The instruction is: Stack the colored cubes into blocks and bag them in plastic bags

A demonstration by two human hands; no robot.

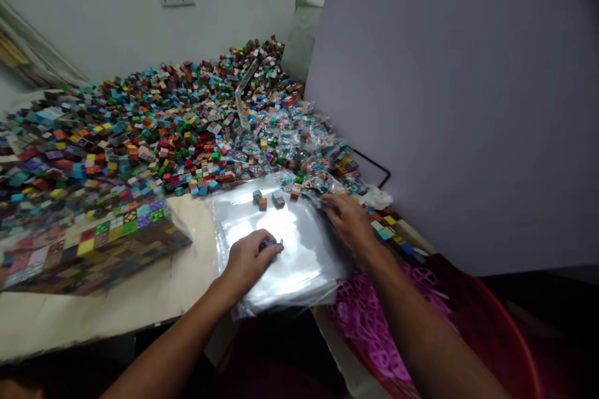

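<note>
My left hand rests on a stack of clear plastic bags at the table's front edge, its fingers pinched round a small dark blue cube. My right hand lies on the right side of the same stack, fingers curled at the edge of the top bag. Three small cubes sit loose on the far part of the stack. A huge heap of small coloured cubes covers the table behind.
A packed tray of cubes in clear wrap lies at the left. Small filled plastic packets pile behind the stack. A red basket with pink plastic pieces stands at lower right. A purple panel walls off the right.
</note>
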